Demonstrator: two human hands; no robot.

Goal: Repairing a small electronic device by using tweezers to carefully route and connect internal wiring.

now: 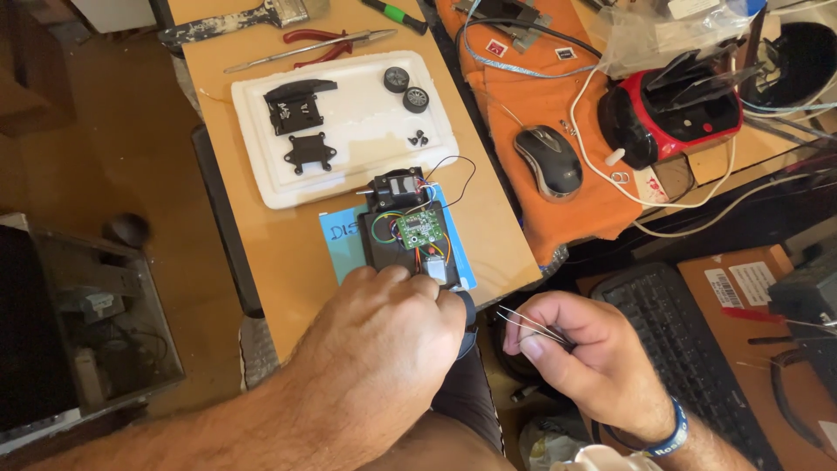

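Beneath the left hand (384, 336) lies the black chassis (410, 231), gripped; right hand (584, 349) pinches tweezers (532, 324).

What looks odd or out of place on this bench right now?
The black toy car chassis lies opened up, green circuit board and loose wires exposed. Its two wheels sit detached on the white foam tray.

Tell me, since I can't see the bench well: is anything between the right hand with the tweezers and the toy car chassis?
Yes. The left hand rests on the near end of the toy car chassis, directly between it and the right hand holding the tweezers.
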